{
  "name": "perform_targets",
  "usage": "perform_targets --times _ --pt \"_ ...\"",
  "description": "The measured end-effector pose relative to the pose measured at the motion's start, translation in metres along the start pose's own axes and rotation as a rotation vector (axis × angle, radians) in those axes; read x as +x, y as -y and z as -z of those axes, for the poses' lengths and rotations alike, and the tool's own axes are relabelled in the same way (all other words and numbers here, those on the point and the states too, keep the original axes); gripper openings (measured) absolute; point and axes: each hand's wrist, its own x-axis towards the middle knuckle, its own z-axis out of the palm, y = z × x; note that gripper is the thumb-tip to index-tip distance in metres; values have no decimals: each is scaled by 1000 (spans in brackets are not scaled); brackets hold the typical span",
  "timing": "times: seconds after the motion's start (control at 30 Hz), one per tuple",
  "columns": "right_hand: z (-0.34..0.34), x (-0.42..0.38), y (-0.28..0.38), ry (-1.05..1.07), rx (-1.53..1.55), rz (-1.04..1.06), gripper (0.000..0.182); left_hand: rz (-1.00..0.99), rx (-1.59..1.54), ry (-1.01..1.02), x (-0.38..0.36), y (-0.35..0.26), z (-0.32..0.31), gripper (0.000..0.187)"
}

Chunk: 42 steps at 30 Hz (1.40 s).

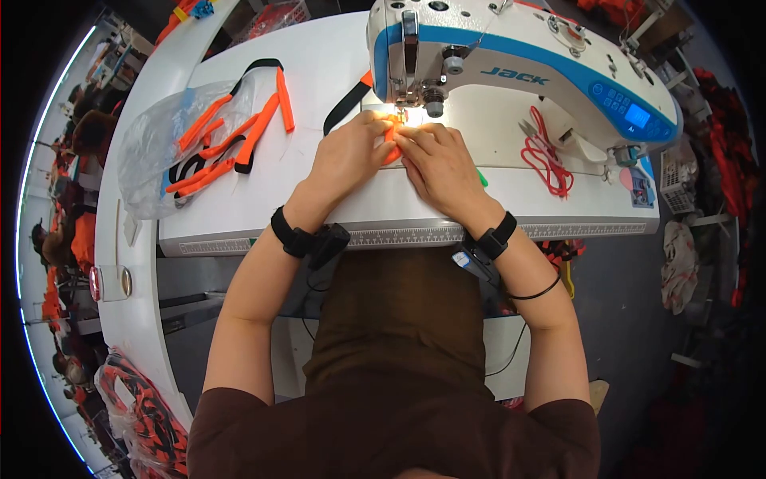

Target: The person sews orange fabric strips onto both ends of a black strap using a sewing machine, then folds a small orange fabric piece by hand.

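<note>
Under the lit needle of a white and blue sewing machine (519, 76), an orange fabric strip (392, 150) lies between my hands. My left hand (349, 153) pinches its left side close to the presser foot. From the other side, my right hand (440, 165) presses its fingertips on the same strip, fingers bent together. A black strap (348, 104) with an orange end runs out behind my left hand. Beside my right palm a small green piece (482, 177) shows, partly hidden. My fingers cover much of the orange strip.
Left on the table, a clear plastic bag (140, 160) lies under several orange and black straps (259, 128). A bundled red cord (536, 156) with snips (527, 128) sits right of the needle. A ruler edge (383, 237) borders the table front. People sit at the far left.
</note>
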Motion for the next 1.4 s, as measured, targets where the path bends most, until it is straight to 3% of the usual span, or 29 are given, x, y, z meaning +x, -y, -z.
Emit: perform_targets --times 0.83,0.97,1.07,1.2,1.27,1.4 --pt "2 1 1 -31 -9 11 37 18 -128 -21 -3 2 -4 40" --pt "2 2 0 -16 18 5 36 -62 -115 -103 -2 7 -8 39" --pt "15 -2 2 -62 46 0 38 -27 -77 -28 0 2 -2 38" --pt "43 -25 7 -107 -238 -205 26 -4 -154 -42 -6 -8 4 39" --pt "38 -42 -6 61 -293 -367 19 23 -225 -27 -10 -9 6 38" --pt "60 -37 -40 -113 -444 -241 6 -30 -31 -27 -28 -11 33 37"
